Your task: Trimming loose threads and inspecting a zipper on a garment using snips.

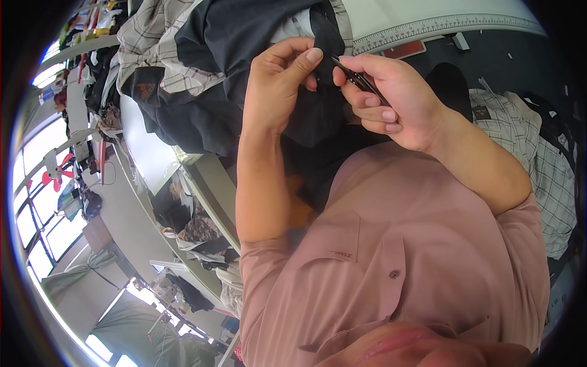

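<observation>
Between the thumb and fingers of my left hand (279,78) is the edge of a dark fabric garment (257,36). My right hand (390,96) grips small dark thread snips (360,82), their tips pointing towards the cloth just beside my left fingertips. Whether the blades touch the fabric I cannot tell. The garment spreads over the table and hangs down towards my lap. Light checked cloth (156,41) lies bunched with it at the left, and a dark piece there carries an embroidered mark (146,90).
A long ruler scale (435,28) runs along the white tabletop's edge (403,11). Below it lie a red flat object (406,49) and a small white block (461,41). Checked garments (545,169) are heaped to my right. Fabric scraps (197,225) fill a shelf at my left.
</observation>
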`<state>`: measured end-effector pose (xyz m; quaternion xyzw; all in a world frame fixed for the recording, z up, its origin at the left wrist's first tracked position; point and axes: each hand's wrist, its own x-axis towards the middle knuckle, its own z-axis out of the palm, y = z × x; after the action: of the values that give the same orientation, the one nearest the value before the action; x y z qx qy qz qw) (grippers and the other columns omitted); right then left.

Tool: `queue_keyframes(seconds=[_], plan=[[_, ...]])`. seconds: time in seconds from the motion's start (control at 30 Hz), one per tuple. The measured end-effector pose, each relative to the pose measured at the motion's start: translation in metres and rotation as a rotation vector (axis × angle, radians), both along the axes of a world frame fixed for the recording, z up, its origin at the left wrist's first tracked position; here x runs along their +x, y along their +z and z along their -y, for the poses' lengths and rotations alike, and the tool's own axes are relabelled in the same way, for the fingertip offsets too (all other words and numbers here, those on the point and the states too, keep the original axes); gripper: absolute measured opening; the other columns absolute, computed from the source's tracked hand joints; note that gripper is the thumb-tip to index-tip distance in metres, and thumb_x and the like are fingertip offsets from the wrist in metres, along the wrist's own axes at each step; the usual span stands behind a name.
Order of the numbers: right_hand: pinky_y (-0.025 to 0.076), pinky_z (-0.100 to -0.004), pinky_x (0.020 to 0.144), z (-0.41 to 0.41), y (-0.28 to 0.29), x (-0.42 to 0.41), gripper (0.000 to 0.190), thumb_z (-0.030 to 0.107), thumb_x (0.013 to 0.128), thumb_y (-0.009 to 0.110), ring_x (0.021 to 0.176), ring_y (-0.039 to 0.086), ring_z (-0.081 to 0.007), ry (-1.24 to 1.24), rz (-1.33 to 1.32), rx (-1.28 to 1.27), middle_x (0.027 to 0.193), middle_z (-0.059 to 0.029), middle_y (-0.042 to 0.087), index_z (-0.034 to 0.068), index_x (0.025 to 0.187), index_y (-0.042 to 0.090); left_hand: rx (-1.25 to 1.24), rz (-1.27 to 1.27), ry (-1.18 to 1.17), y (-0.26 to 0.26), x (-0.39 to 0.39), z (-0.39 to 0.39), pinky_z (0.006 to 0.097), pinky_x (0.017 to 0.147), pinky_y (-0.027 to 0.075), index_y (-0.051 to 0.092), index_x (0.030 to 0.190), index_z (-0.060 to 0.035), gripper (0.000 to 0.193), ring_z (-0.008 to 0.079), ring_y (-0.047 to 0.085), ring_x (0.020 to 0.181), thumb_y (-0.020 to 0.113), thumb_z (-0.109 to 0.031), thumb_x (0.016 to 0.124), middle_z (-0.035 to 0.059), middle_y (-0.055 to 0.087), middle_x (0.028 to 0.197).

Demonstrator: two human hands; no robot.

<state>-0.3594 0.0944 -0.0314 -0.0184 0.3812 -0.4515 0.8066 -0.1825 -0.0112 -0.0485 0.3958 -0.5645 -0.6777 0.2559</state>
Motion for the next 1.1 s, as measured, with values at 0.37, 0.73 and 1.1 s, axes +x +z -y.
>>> queue_keyframes(seconds=[0.37,0.73,1.1], plan=[[0.023,-0.0204,0.035,-0.002,0.001,0.004,0.028,0.031,0.107,0.053,0.04,0.03,-0.0034,-0.018,0.02,-0.011,0.06,0.0045,0.043,0.007,0.096,0.059,0.065,-0.071,-0.015,-0.004,0.005,0.006,0.0233,0.066,0.048,0.074,0.109,0.0012,0.02,0.0087,0.058,0.067,0.075,-0.014,0.096,0.0014,0.071,0.087],[0.024,-0.0203,0.035,-0.001,-0.001,0.004,0.028,0.031,0.107,0.054,0.039,0.031,-0.0032,0.002,-0.007,0.005,0.061,0.0043,0.044,0.006,0.097,0.059,0.059,-0.057,-0.018,-0.004,0.005,0.006,0.0233,0.066,0.048,0.073,0.109,0.0012,0.021,0.0088,0.059,0.067,0.076,-0.016,0.096,0.0017,0.07,0.087],[0.024,-0.0206,0.035,-0.002,-0.002,0.005,0.029,0.032,0.107,0.053,0.039,0.03,-0.0036,0.001,0.005,-0.021,0.06,0.0038,0.044,0.005,0.097,0.059,0.147,-0.133,-0.041,-0.007,0.009,0.011,0.0238,0.065,0.051,0.072,0.111,0.0006,0.023,0.0095,0.061,0.068,0.076,-0.016,0.096,0.0016,0.07,0.089]])
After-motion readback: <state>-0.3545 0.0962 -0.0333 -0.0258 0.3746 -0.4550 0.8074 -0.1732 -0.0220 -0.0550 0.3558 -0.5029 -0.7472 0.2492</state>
